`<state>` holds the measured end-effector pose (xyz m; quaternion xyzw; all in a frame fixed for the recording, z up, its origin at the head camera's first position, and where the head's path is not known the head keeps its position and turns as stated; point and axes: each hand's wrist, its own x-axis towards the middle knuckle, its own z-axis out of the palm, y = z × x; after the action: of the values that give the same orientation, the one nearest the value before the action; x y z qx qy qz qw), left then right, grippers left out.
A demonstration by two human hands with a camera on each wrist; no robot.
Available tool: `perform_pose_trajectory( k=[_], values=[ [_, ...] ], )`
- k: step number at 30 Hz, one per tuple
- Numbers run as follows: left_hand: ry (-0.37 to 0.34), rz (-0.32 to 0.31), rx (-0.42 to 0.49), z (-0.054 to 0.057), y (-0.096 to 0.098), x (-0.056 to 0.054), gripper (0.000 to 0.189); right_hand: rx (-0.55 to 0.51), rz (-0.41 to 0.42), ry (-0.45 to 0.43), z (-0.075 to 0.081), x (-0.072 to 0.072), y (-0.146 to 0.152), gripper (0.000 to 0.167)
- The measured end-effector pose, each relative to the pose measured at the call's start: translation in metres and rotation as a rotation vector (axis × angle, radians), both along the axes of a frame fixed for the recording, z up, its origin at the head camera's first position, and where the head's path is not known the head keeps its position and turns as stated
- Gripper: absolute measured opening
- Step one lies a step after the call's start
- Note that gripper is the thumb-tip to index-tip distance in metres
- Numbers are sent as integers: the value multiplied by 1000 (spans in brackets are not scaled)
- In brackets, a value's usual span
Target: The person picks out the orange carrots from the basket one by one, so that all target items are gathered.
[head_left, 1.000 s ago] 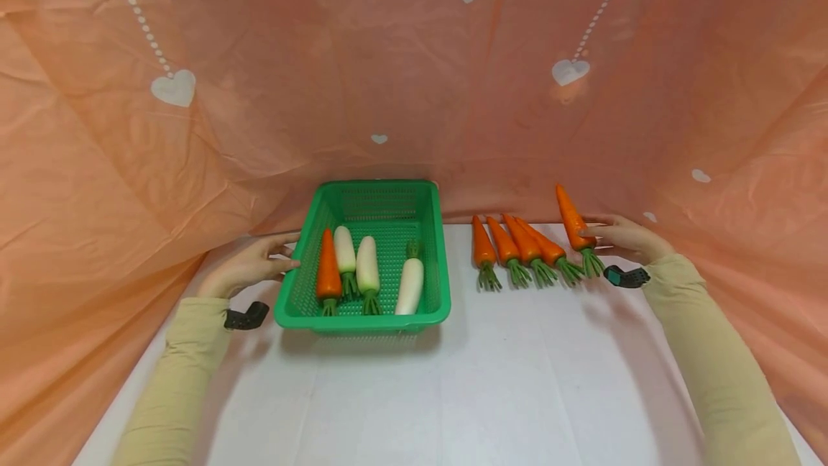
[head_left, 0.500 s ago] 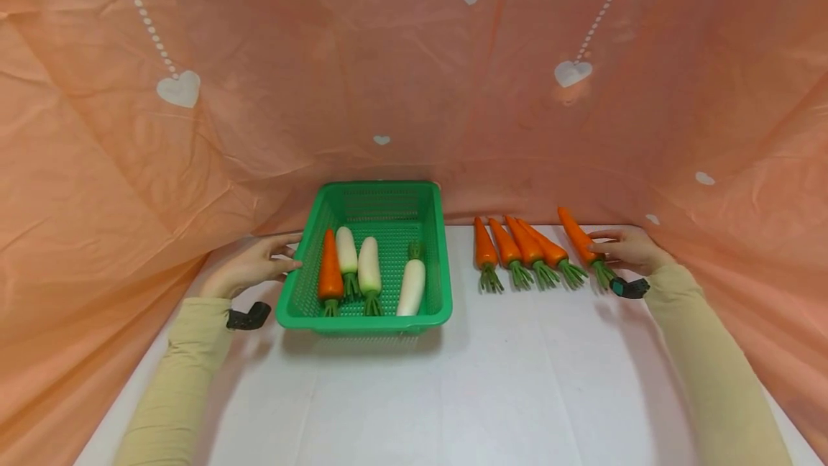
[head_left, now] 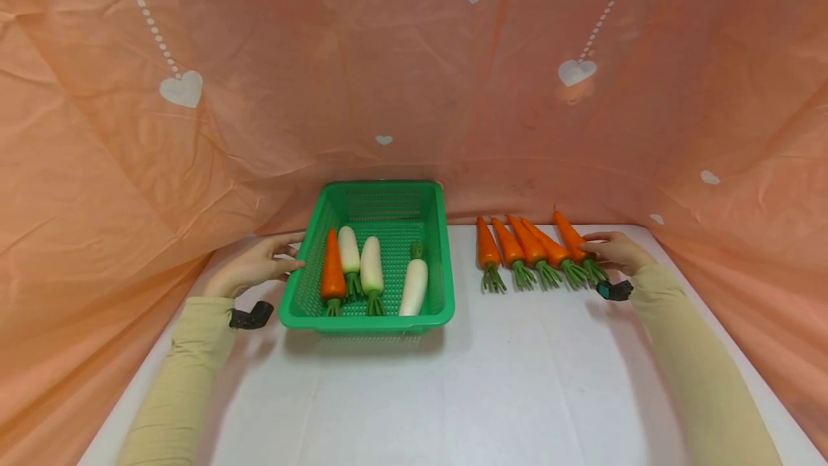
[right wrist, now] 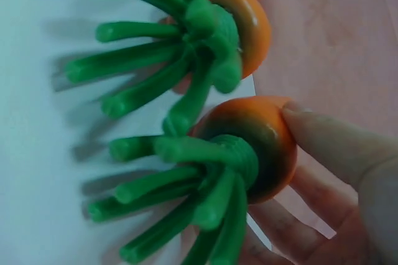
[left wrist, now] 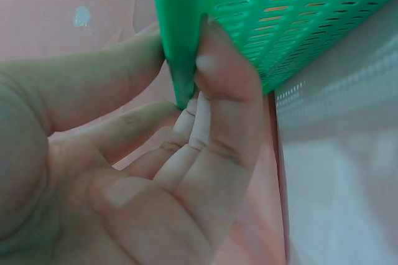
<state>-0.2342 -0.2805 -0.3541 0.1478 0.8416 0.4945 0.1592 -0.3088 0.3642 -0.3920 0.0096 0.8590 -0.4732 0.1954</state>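
The left hand (head_left: 261, 265) grips the left rim of a green plastic basket (head_left: 369, 323). Seen from the left wrist, its thumb and curled fingers (left wrist: 230, 109) pinch both sides of that rim. Inside lie a carrot (head_left: 333, 272) and 3 white radishes (head_left: 371, 265), all with green stalks. Over on the right, the right hand (head_left: 617, 249) holds the outermost carrot (head_left: 569, 234) of a row near its stalk end. In the right wrist view, the thumb (right wrist: 329, 140) presses one side of this carrot (right wrist: 267, 128), with fingers on the opposite side.
Several other carrots (head_left: 487, 243) lie side by side on the white table (head_left: 491, 394), tips toward the back, stalks toward the front. An orange cloth (head_left: 388, 92) with white hearts hangs behind and along both sides.
The right hand has lowered the carrot to the table, then shifted it left against the row. The left hand keeps its hold on the basket rim.
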Motion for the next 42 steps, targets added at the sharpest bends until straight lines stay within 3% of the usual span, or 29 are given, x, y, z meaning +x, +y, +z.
perform_pose_trajectory(
  k=[6, 15, 21, 26, 33, 39, 42],
  values=[
    [-1, 6, -6, -3, -1, 0, 64, -27, -9, -12, -2, 2, 5, 64],
    [-4, 19, 8, -6, -3, 3, 62, -267, 20, -24, -4, 15, 17, 59],
    [14, 13, -16, -6, -4, 3, 62, -304, -10, -31, -7, 18, 16, 58],
    [-8, 14, -2, -6, -3, 1, 62, -280, -20, -22, -7, 17, 12, 59],
    [-5, 12, -19, -4, -1, 1, 64, -175, 10, 54, 1, 19, 10, 56],
    [-2, 5, -10, 0, 0, 1, 64, -47, 46, 145, 28, 21, -5, 56],
    [5, 2, -8, 1, 1, 0, 63, -42, 83, 159, 47, 18, -22, 58]
  ],
)
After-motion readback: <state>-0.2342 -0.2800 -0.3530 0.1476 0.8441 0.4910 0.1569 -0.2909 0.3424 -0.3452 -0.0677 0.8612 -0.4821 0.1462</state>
